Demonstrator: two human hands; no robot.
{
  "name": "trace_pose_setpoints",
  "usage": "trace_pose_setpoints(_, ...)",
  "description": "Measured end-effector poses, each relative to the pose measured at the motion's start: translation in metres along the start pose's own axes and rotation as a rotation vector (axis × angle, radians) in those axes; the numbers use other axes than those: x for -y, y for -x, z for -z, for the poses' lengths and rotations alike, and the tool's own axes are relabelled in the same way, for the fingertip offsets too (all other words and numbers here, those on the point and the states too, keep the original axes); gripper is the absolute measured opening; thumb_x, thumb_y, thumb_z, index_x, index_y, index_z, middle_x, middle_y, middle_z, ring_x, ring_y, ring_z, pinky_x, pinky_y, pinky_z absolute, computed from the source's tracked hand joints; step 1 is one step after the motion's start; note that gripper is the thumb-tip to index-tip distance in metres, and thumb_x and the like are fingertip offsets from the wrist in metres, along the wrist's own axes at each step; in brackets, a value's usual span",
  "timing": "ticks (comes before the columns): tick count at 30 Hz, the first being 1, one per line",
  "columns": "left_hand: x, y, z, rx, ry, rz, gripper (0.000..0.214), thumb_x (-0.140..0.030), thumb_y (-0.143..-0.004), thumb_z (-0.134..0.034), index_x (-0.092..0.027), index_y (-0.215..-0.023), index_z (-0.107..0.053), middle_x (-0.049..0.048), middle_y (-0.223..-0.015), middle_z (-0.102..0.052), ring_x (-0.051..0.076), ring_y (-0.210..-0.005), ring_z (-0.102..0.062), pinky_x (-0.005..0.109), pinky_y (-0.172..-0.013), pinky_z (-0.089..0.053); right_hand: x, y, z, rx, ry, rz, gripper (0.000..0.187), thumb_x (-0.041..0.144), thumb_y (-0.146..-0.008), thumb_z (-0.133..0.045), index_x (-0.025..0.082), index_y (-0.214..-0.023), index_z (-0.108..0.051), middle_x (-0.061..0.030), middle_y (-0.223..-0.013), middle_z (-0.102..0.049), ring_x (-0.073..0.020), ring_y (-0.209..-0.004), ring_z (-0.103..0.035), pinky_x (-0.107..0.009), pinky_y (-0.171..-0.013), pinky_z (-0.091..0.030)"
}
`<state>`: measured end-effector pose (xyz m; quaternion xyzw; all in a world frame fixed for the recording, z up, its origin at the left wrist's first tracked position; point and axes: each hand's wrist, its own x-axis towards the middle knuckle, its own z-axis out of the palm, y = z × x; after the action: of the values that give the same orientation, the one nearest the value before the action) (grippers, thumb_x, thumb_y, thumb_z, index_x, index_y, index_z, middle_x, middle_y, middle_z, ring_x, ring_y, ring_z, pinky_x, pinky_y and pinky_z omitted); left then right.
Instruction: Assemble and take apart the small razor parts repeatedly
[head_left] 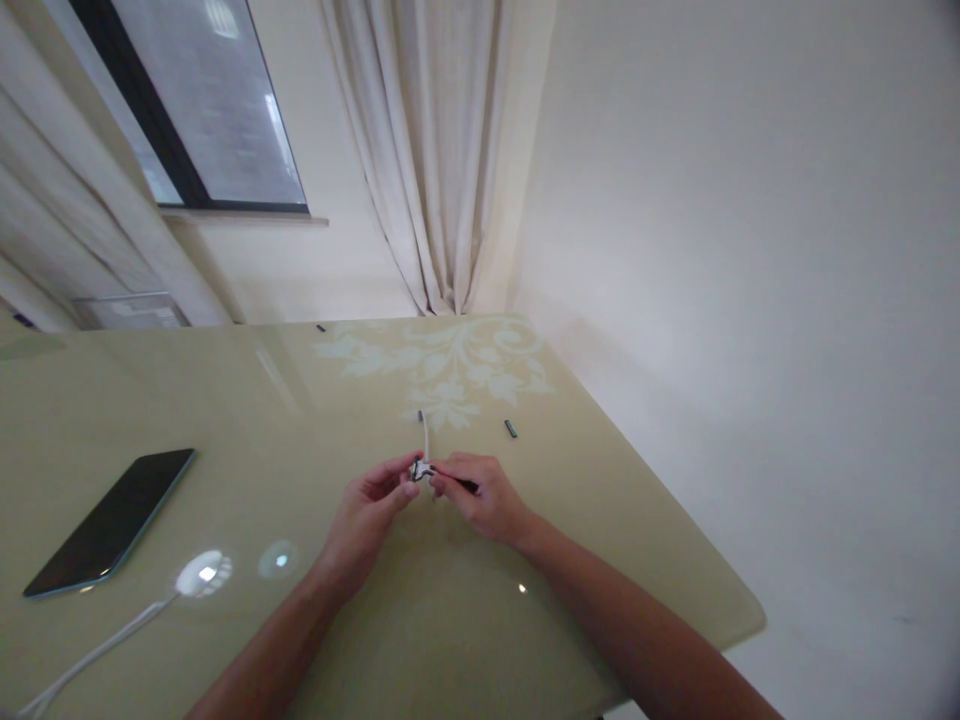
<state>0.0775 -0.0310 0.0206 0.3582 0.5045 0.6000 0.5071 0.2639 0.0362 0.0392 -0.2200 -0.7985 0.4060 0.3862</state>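
Observation:
My left hand (pixel 367 510) pinches a small white-and-black piece (pixel 422 470) between thumb and fingertips, over the middle of the table. A narrow white strip (pixel 427 438) runs up from it and ends in a dark tip (pixel 421 415). Close against it from the right, my right hand (pixel 480 495) is closed on a thin dark piece (pixel 466 485), which is mostly hidden by the fingers. What kind of thing either piece is, I cannot make out. A short dark green stick-like piece (pixel 511 429) lies on the table beyond my right hand.
The glossy pale table (pixel 600 540) ends in a rounded corner at the right, near a white wall (pixel 750 250). To the left lies a dark-screened tablet or phone (pixel 112 525), beside a white cable (pixel 97 655). Another tiny dark piece (pixel 320 328) is by the far edge, before the curtain (pixel 435 150).

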Motion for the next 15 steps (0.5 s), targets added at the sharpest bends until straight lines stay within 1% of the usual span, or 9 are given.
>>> trace_pose_setpoints(3, 0.0004, -0.0010, 0.0022, 0.016, -0.013, -0.024, 0.050, -0.046, -0.067, -0.093, -0.024, -0.110, -0.083, 0.0038, -0.090, -0.077, 0.020, -0.089, -0.067, 0.030, -0.088, -0.051, 0.0018, -0.0002, -0.0016, -0.011, 0.010, -0.025, 0.033, 0.039, -0.103, -0.058, 0.016, -0.090, -0.078, -0.0030, -0.075, -0.067, -0.0141, -0.065, -0.057, -0.025, -0.064, -0.042)
trace_pose_setpoints(7, -0.0016, -0.0008, 0.0041, 0.056, -0.022, -0.047, 0.048, -0.043, -0.068, -0.093, -0.024, -0.111, -0.081, 0.0057, -0.096, -0.077, 0.022, -0.093, -0.067, 0.030, -0.086, -0.052, 0.0061, 0.0001, -0.0033, -0.038, 0.015, -0.069, 0.033, 0.040, -0.102, -0.059, 0.017, -0.085, -0.076, -0.0017, -0.073, -0.067, -0.0137, -0.065, -0.056, -0.025, -0.063, -0.040)
trace_pose_setpoints(10, -0.0005, -0.0009, 0.0044, 0.073, -0.046, -0.045, 0.047, -0.040, -0.072, -0.091, -0.024, -0.115, -0.080, 0.0055, -0.098, -0.077, 0.021, -0.094, -0.068, 0.029, -0.086, -0.052, 0.0070, 0.0000, -0.0026, -0.047, 0.028, -0.063, 0.033, 0.041, -0.101, -0.060, 0.017, -0.087, -0.077, -0.0017, -0.073, -0.068, -0.0136, -0.065, -0.056, -0.025, -0.063, -0.040)
trace_pose_setpoints(15, 0.0012, -0.0012, 0.0048, 0.047, -0.065, -0.075, 0.046, -0.038, -0.075, -0.089, -0.027, -0.119, -0.079, 0.0036, -0.102, -0.078, 0.019, -0.093, -0.067, 0.026, -0.086, -0.052, 0.0050, -0.0006, 0.0001, -0.052, 0.035, -0.027, 0.034, 0.044, -0.101, -0.061, 0.016, -0.092, -0.079, -0.0023, -0.073, -0.067, -0.0135, -0.064, -0.055, -0.025, -0.062, -0.041)
